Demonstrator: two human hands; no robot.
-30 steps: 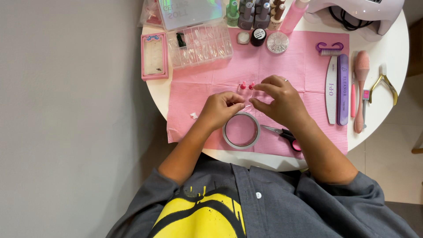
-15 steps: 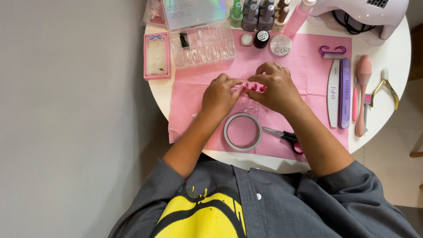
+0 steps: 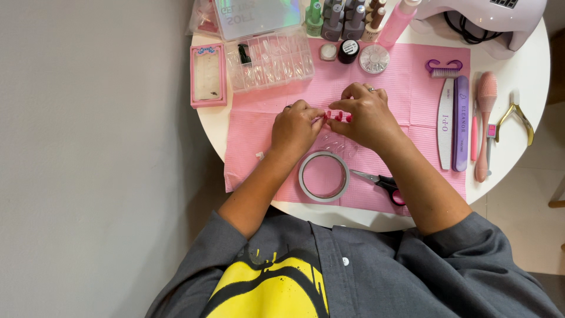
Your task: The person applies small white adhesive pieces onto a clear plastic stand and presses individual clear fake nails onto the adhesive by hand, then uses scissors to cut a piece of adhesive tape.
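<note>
Head view: my left hand [image 3: 296, 126] and right hand [image 3: 366, 115] meet fingertip to fingertip over the pink mat [image 3: 412, 82], both pinched on a small pink nail piece [image 3: 336, 115]. Its long axis runs left-right between the 2 grips, roughly equally near each. Tape roll [image 3: 323, 176] lies just below, scissors [image 3: 379, 181] beside it.

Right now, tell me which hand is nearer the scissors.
Right. The right hand is just above the scissors, its wrist over them; the left hand sits farther left, beyond the tape roll.
</note>
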